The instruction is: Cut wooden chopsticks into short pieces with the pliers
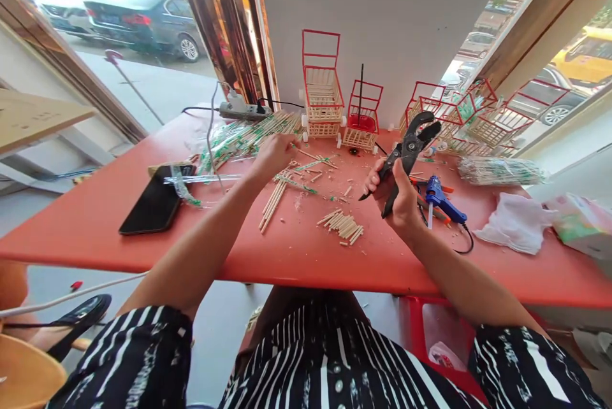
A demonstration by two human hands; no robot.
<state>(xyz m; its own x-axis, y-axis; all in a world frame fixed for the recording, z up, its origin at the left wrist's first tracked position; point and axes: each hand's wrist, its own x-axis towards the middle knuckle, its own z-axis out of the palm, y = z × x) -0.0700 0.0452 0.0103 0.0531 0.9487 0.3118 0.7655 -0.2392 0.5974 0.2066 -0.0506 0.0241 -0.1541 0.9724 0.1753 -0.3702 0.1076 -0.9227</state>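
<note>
My right hand [399, 195] grips black cutting pliers [406, 151] by the handles, jaws open and lifted above the red table [287, 250]. My left hand [273, 153] reaches forward, fingers pinched on thin wooden sticks [275, 195] that lie loose on the table. A small heap of short cut stick pieces [343, 224] lies between my two hands. Packs of sticks in green-printed wrappers [248, 135] lie just beyond my left hand.
Several small red-framed stick carts [324, 100] stand along the back wall. A blue glue gun [442, 200], a white cloth [516, 223] and another stick pack [500, 171] lie to the right. A black phone [155, 202] and a power strip [241, 109] are on the left.
</note>
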